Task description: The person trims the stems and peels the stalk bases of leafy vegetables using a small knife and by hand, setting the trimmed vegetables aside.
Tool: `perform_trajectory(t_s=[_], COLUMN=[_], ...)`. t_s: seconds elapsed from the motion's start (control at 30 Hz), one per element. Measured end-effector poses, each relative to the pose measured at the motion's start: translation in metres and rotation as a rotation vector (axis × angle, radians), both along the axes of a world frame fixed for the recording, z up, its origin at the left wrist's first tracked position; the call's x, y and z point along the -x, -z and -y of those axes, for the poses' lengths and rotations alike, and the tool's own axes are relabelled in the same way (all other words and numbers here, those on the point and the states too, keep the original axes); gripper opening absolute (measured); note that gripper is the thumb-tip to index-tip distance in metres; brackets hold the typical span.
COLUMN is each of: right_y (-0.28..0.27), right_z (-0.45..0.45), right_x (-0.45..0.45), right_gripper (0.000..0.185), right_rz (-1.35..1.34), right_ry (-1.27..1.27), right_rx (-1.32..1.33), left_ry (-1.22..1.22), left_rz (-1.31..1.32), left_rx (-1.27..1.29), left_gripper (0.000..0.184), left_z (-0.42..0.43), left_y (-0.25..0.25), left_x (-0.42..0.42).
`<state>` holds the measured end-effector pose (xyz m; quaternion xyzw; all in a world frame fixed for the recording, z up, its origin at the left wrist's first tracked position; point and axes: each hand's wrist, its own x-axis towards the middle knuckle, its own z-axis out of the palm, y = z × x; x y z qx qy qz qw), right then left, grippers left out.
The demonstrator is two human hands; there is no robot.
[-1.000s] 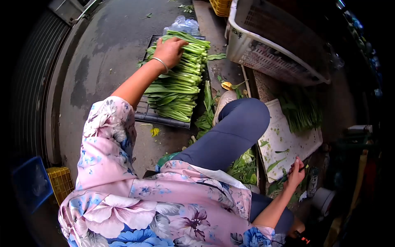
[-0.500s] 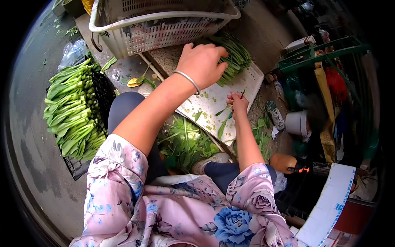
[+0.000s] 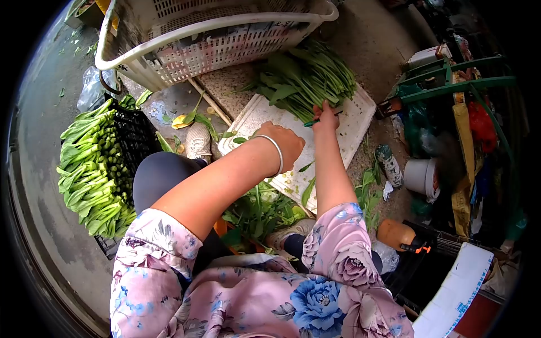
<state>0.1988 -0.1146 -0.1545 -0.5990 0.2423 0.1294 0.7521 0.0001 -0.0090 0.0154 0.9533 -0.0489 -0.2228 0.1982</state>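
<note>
My right hand [image 3: 325, 118] is closed around a small knife with a green part [image 3: 309, 123] showing at the fingers. It is at the near edge of a pile of leafy green stalks [image 3: 307, 76] on a white board [image 3: 360, 107]. My left hand [image 3: 284, 143], with a bangle at the wrist, is over the near part of the board, fingers curled under. What it holds, if anything, is hidden. Small cut pieces and loose leaves [image 3: 239, 139] lie on the board around it.
A white slotted crate [image 3: 225, 48] stands beyond the board. At left, trimmed greens [image 3: 93, 174] are stacked on a black crate [image 3: 132, 132]. Leafy scraps [image 3: 259, 214] are heaped below the board. An orange spray bottle [image 3: 394, 234] and a grey pot [image 3: 420, 176] are at right.
My left hand has drawn back from the pile toward me, its fingers curling in. My right hand has moved forward to the pile with the knife. More of the pile is visible.
</note>
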Motion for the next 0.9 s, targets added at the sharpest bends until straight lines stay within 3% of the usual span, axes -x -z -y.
perform_trajectory(t_s=[0.2,0.33,0.4,0.47,0.53,0.6,0.67,0.77,0.9], right_y=[-0.015,-0.048,-0.065,-0.092,-0.11,-0.123,-0.132,-0.136,-0.149], right_z=[0.025,0.055,0.069,0.075,0.08,0.083,0.088,0.102,0.101], right_x=[0.055,0.097,0.116,0.139,0.153,0.162,0.169,0.171,0.182], right_gripper=[0.03,0.024,0.025,0.025,0.027,0.028,0.038,0.059,0.05], right_rz=[0.006,0.088,0.115,0.124,0.114,0.103,0.149,0.236,0.269], right_ry=[0.063,-0.025,-0.038,-0.138,-0.152,-0.223,-0.269,-0.51,-0.622], right_rx=[-0.272,-0.23,-0.224,-0.166,-0.153,-0.201,-0.153,-0.349,-0.458], left_ry=[0.057,0.099,0.031,-0.012,0.025,0.035,-0.087,-0.163,-0.228], left_rz=[0.02,-0.033,0.354,0.463,0.862,0.867,0.389,0.366,0.247], left_rx=[-0.013,-0.045,-0.014,0.031,0.05,0.091,0.414,0.611,0.749], left_gripper=[0.041,0.04,0.041,0.044,0.034,0.039,0.04,0.03,0.029], left_z=[0.009,0.016,0.021,0.025,0.023,0.024,0.023,0.017,0.014], left_y=[0.009,0.005,0.009,0.012,0.016,0.016,0.011,0.021,0.027], left_x=[0.001,0.001,0.003,0.005,0.006,0.006,0.006,0.006,0.01])
